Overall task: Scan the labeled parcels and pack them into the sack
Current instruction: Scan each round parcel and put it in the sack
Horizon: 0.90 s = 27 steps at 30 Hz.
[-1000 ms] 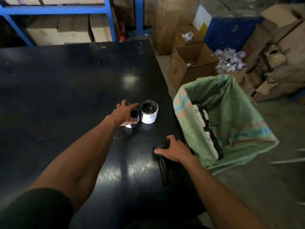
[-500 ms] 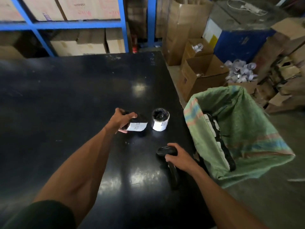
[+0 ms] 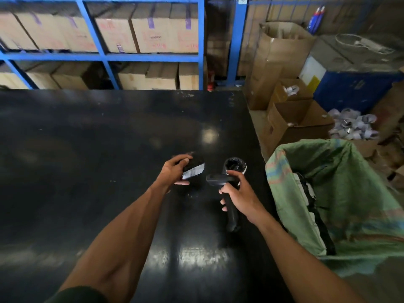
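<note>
your left hand [image 3: 175, 171] grips a small black-wrapped parcel with a white label [image 3: 194, 170] above the glossy black tabletop [image 3: 87, 160], fingers curled round it, label turned toward the black handheld scanner [image 3: 227, 193]. your right hand [image 3: 237, 193] wraps its fingers round the scanner's handle, head aimed at the label. a second black parcel with a white band [image 3: 235, 166] stands just behind. the green woven sack [image 3: 341, 182] gapes open beside the tabletop's right edge.

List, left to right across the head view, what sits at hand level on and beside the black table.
left hand → black parcel with white label → scanner → right hand → green sack
</note>
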Available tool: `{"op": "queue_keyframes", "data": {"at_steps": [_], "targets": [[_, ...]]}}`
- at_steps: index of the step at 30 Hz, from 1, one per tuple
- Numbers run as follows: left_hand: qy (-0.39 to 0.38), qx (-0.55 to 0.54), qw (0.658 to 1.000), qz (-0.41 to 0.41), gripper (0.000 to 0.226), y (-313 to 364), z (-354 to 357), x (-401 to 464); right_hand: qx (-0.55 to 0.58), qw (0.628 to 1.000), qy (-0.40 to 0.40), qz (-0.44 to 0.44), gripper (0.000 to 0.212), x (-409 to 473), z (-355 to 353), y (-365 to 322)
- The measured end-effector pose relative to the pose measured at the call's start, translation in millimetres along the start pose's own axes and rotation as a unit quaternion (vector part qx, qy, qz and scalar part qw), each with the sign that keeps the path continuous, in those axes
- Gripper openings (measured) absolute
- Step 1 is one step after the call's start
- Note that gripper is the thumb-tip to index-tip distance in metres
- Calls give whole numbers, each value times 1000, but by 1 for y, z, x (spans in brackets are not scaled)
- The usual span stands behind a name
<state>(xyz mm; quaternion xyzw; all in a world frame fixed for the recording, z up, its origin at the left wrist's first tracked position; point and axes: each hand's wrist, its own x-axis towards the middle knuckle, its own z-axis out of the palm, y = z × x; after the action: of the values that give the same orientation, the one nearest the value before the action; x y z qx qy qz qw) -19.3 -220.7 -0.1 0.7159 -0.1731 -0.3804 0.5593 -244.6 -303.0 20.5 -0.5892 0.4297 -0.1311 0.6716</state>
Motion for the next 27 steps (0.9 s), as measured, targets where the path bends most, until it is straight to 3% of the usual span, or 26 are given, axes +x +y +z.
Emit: {"op": "queue_keyframes", "data": {"at_steps": [2,5,7,9,13,19,23,27], "targets": [[-23,-1,1000,-3,19,1,-4,-1,-3,1000,0,-5,51,-4,0,-1],[-73,39,996,-15,61,3,-7,-1,-5,1000,5,-23,50,-7,-3,-7],[-70,52,996,-4,71,1,-5,3,4,999,3,-43,48,-8,-5,-11],[-74,48,996,5,70,2,-3,2,-7,998,10,-67,45,-8,-8,-16],[-143,79,986,-35,67,9,-6,-2,-134,978,19,-160,38,-14,-15,-26],[-280,206,929,-125,72,35,-29,-2,-319,898,-52,-298,51,-21,-29,-38],[-308,256,904,-147,71,49,-38,-7,-346,878,-91,-318,53,-24,-26,-36],[-304,264,903,-150,70,53,-45,-10,-345,875,-99,-324,52,-25,-21,-34]]}}
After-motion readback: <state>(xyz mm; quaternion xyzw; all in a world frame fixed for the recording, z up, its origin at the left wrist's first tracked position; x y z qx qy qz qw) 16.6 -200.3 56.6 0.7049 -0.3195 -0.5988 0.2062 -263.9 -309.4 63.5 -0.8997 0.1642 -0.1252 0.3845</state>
